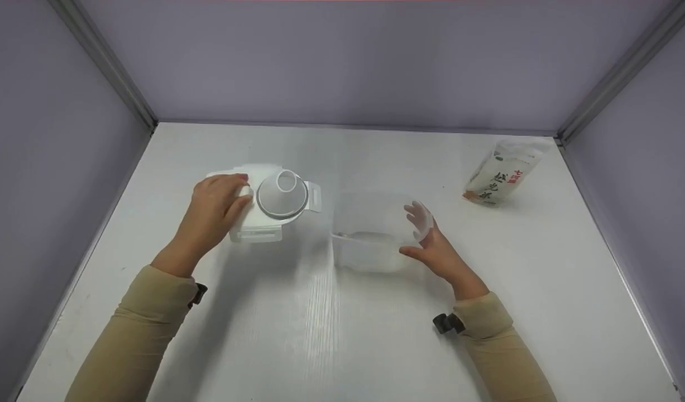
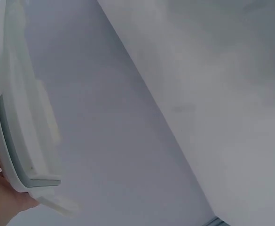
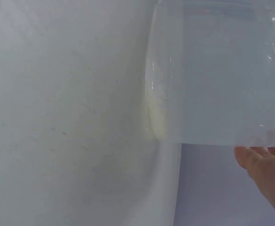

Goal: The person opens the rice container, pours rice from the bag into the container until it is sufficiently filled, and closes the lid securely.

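The left grip (image 1: 214, 209) clasps a white lid (image 1: 252, 219) by its left edge, raised above the bench (image 1: 543, 290), its round cap (image 1: 278, 200) facing up. The right grip (image 1: 436, 251) curls about the right end of a clear tub (image 1: 364, 255) (its fingers (image 1: 420, 213) show through the wall), which sits on the bench right of the lid. Beyond, near the far right corner, sits a printed packet (image 1: 501, 176); pale purple panels (image 1: 348, 61) stand around.
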`<state>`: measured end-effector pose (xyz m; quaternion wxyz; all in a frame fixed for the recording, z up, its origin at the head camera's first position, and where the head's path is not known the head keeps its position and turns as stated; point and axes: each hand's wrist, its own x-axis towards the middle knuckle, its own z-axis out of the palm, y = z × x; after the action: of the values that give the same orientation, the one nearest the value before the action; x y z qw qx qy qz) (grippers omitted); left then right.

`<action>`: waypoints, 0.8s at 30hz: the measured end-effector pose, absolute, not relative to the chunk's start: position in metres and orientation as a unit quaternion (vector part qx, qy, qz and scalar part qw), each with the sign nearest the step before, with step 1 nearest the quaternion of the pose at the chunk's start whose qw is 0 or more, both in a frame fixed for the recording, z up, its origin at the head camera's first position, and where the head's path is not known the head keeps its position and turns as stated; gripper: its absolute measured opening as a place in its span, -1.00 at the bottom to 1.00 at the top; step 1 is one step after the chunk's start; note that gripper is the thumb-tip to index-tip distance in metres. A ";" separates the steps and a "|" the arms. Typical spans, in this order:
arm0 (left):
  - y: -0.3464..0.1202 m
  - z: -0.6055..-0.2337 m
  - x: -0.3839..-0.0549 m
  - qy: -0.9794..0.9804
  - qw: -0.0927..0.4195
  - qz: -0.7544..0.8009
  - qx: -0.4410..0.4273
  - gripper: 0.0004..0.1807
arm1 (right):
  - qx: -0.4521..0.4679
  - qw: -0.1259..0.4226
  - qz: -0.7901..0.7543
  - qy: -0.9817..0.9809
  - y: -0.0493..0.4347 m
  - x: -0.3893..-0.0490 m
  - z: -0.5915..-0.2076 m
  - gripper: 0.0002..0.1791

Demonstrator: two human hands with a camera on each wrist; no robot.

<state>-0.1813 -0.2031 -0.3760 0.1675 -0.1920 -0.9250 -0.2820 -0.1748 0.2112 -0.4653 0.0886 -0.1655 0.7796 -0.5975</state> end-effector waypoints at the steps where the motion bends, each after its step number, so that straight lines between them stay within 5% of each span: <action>1: -0.204 -0.377 -0.182 -0.926 0.167 -0.278 -0.194 -0.71 | -0.164 0.088 -0.596 0.781 0.211 -0.175 -0.465 0.04; 24: -0.223 -0.389 -0.191 -0.935 0.173 -0.214 -0.223 -0.73 | -0.152 0.107 -0.590 0.786 0.208 -0.171 -0.452 0.04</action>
<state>-0.1907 -0.2229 -0.3888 0.1734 -0.2230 -0.9352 -0.2136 -0.1706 0.2080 -0.4515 0.1068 -0.1518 0.7857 -0.5901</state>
